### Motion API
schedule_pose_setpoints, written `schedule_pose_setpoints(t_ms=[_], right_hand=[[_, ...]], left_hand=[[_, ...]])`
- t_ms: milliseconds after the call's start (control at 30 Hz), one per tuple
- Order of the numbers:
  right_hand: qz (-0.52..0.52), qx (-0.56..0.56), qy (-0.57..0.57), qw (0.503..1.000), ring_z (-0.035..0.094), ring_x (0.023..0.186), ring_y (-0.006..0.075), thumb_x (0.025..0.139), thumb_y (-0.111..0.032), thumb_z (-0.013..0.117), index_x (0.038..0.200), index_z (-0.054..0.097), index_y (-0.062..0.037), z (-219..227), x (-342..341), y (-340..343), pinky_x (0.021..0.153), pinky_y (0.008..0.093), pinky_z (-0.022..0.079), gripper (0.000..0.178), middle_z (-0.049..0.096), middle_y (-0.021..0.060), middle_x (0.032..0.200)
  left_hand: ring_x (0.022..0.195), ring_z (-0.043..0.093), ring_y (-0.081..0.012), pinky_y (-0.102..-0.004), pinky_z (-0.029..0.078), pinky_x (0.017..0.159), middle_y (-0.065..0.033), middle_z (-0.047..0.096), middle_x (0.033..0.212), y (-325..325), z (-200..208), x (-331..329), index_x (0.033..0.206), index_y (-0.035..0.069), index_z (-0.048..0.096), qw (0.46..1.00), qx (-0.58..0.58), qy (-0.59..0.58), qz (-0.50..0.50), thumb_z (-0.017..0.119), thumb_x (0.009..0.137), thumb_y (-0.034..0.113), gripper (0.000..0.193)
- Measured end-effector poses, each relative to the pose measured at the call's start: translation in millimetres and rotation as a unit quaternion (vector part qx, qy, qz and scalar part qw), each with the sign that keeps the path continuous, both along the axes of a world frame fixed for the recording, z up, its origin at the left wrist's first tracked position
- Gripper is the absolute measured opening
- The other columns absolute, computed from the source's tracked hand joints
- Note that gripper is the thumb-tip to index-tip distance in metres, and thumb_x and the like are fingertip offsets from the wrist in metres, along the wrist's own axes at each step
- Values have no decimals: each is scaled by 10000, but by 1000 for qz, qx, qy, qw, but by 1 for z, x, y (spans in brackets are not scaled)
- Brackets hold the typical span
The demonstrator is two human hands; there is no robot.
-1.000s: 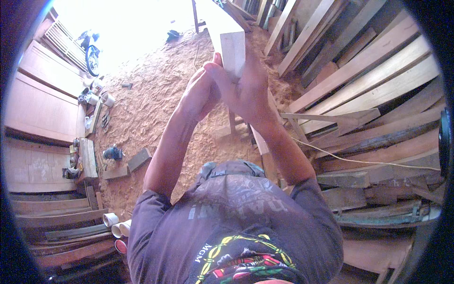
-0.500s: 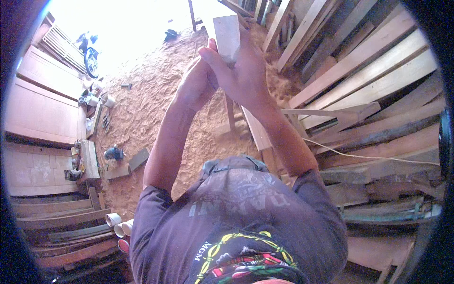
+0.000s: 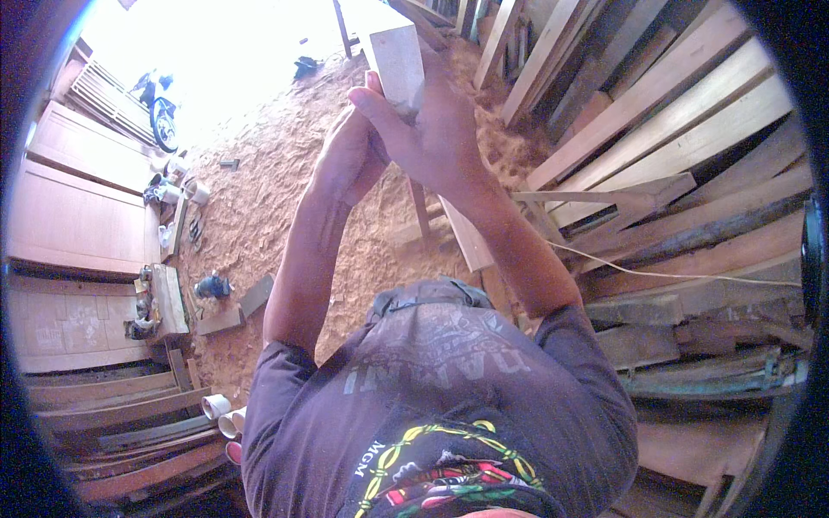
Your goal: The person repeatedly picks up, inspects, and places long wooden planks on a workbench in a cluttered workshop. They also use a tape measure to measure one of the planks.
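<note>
Far out in front of me, a pale squared timber [image 3: 397,65] shows its smooth face, its far part washed out by glare. My right hand [image 3: 432,142] is closed about its near end, thumb pointing left across the top. Beside and partly under it, my left hand [image 3: 348,160] is pressed against the right one, with one fingertip along the timber's left side. Most left fingers are hidden behind the right hand. Just below the hands, a wooden plank [image 3: 466,233] and a thin upright piece of wood [image 3: 419,205] show partly behind my right forearm.
Stacked boards [image 3: 665,155] crowd the right side, with a pale cord [image 3: 656,276] across them. Brown shavings [image 3: 250,190] cover the floor. At left are wooden panels [image 3: 82,203], a blue power tool [image 3: 211,287], white cups [image 3: 216,406] and a motorbike [image 3: 162,121].
Both hands and the timber have shifted slightly left in the picture, with the grip looking the same. The surroundings have moved a little with the view.
</note>
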State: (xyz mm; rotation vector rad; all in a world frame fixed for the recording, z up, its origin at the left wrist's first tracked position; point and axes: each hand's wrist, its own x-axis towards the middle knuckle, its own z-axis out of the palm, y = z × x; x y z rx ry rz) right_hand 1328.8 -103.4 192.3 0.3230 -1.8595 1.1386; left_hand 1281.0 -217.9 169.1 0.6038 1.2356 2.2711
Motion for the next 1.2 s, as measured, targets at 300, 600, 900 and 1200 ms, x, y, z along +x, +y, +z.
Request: schedule_pose_setpoints(t_ms=[300,600,900,1200], right_hand=[[-1,55,-88,995,741,956,268,892,-304,815,1353,549,16,-3,12,14,837,380,575,621,727,174,1057],[132,-301,-381,864,683,1056,183,963,-212,717,1348,580,50,-123,80,54,922,323,561,485,690,126,1174],[69,-387,-546,740,712,910,191,1016,-335,620,1280,629,-5,-247,100,56,751,348,621,423,698,103,1125],[126,-513,-595,606,707,851,181,995,-689,509,1337,590,-31,-278,77,26,685,313,604,746,705,99,1087]], left_hand=[[1022,677,-170,-339,565,897,-85,692,1141,-4,-24,0,1304,26,576,1000,-4,-22,-18,482,1103,432,463],[944,721,-211,-415,634,792,-148,706,1153,-16,-137,43,1169,-18,617,962,-270,-13,-27,724,988,340,416],[888,723,-177,-339,591,783,-147,743,992,-34,-229,71,1131,-38,628,941,-317,-121,-14,808,921,300,437],[766,695,-131,-277,564,674,-97,750,986,-50,-244,68,1130,-38,696,896,-434,-98,-20,883,834,328,506]])
